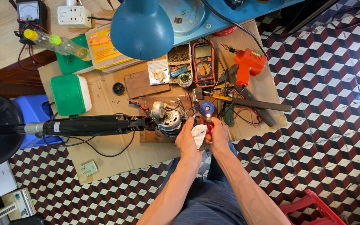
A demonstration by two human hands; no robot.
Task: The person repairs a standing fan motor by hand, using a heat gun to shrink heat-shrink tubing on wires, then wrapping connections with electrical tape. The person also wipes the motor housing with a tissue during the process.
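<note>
The person's knees in blue cloth fill the bottom centre. Just above, the left hand (187,139) is closed round a white rag (199,135), and the right hand (219,135) grips a red lighter (208,125) with its flame lit. Both sit at the frame's centre, beside the bare fan motor (166,118) on the cardboard-covered counter (117,158). It looks like heating work at the motor's wires; the flame needs a steady, close aim.

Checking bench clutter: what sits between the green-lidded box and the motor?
Head view: bare cardboard with a small black round part, between the green-lidded box and motor.
</note>
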